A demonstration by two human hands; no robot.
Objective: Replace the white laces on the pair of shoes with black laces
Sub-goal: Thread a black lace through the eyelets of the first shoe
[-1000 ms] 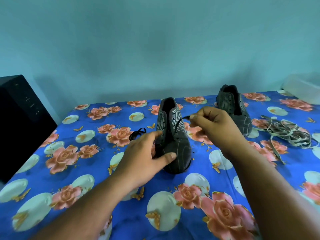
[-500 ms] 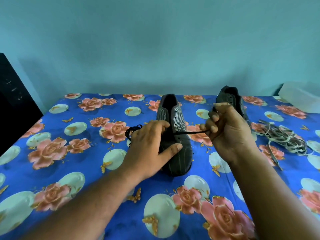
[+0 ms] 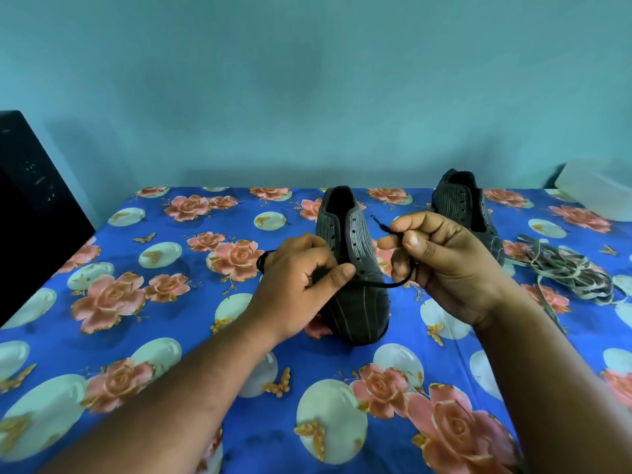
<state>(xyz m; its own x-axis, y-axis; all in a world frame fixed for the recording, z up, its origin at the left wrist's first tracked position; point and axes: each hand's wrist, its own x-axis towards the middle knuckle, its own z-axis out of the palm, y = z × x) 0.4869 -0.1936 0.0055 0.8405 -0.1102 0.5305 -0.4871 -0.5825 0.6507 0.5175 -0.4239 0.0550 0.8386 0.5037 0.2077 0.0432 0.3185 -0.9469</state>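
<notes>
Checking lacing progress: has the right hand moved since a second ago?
Yes. The right hand, pinching the black lace, has shifted right, off the near shoe, toward the far shoe.

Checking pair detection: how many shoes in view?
2. Near shoe at centre, toe toward the camera, between the hands; the left hand touches it. Far shoe behind the right hand, partly hidden.

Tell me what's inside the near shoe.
The near shoe shows only a dark, empty-looking opening; its depths are in shadow. The black lace crosses outside, over the toe; the left hand covers one side.
</notes>
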